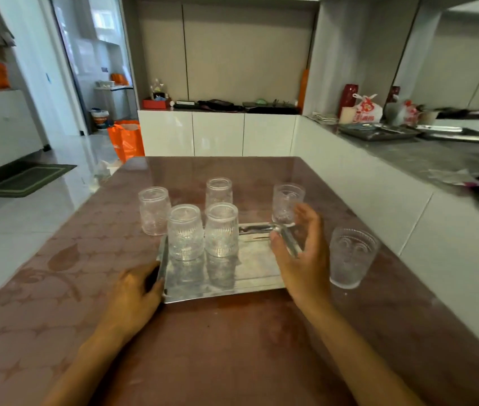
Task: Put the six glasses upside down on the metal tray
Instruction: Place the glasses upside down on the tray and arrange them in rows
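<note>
A shiny metal tray (250, 276) lies on the brown table. Two ribbed glasses (185, 232) (221, 230) stand upside down on its far left part. Off the tray, one glass (154, 210) stands to the left, one (218, 191) behind, one upright (288, 203) at the far right corner, and one upright (352, 256) to the right. My left hand (135, 291) grips the tray's near left edge. My right hand (299, 253) hovers at the tray's right rim, fingers spread, thumb by the rim, just below the far right glass.
The brown table (232, 347) runs along a white half wall (378, 200) on the right, with a grey counter holding trays and bags beyond. The table's left edge drops to a tiled floor. An orange bag (127, 139) stands by white cabinets at the back.
</note>
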